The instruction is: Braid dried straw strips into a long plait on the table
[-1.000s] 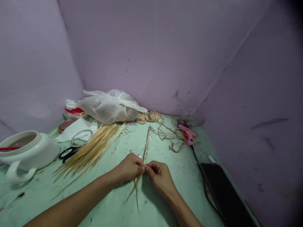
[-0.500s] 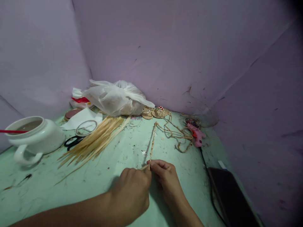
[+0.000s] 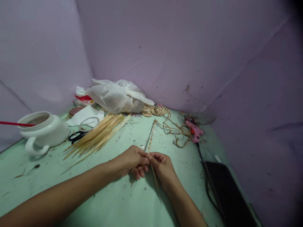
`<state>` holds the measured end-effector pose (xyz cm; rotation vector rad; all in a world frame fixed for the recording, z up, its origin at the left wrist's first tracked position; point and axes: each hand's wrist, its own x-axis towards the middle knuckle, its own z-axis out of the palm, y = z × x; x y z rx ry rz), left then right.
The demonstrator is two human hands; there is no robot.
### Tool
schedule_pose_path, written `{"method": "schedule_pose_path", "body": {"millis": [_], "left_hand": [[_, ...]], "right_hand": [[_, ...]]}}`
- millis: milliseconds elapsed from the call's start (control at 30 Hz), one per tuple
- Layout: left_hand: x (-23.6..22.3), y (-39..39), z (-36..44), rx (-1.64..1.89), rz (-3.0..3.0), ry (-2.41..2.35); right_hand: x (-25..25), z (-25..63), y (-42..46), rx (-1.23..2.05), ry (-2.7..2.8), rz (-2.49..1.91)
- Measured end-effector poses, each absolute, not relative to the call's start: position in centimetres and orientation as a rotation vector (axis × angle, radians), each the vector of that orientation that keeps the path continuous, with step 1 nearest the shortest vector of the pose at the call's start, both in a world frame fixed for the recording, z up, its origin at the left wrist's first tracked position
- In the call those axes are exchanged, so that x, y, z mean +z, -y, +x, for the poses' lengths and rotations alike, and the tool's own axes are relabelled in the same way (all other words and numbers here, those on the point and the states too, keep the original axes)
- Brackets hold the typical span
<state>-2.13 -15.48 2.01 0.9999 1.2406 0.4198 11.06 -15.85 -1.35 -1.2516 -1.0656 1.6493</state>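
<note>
A thin braided straw cord (image 3: 151,138) runs from the back of the table towards me, and its near end sits between my fingertips. My left hand (image 3: 134,160) pinches that end from the left, its lower fingers curled loosely. From the right, my right hand (image 3: 162,165) pinches the same spot with thumb and forefinger. Loose straw strands (image 3: 155,178) hang below the pinch. More of the finished cord (image 3: 176,130) lies in loops at the back right. A fanned bundle of flat dry straw strips (image 3: 97,135) rests left of my hands.
On the left stand a white pot (image 3: 50,129) with a red stick, black-handled scissors (image 3: 77,136) and a wire ring (image 3: 89,124). A white plastic bag (image 3: 118,96) and coiled straw discs (image 3: 159,110) lie behind. On the right are a pink glue gun (image 3: 195,131), its cable and a dark flat object (image 3: 229,195).
My left hand has turned from a closed fist, back up, to a fingertip pinch against my right hand. Loose strands now hang below. The view has shifted slightly.
</note>
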Motion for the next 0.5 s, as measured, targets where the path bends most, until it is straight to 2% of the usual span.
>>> {"method": "schedule_pose_path", "body": {"millis": [133, 333, 500], "left_hand": [[0.1, 15.2, -2.0, 0.395, 1.068, -1.289], [-1.3, 15.1, -1.4, 0.535, 1.479, -1.411], [-1.5, 15.3, -0.5, 0.562, 1.477, -1.491]], "right_hand": [[-1.5, 11.8, 15.5, 1.571, 1.322, -1.293], [-1.7, 12.2, 16.4, 0.899, 1.892, -1.478], [-0.9, 11.9, 17.4, 0.566, 2.099, -1.546]]}}
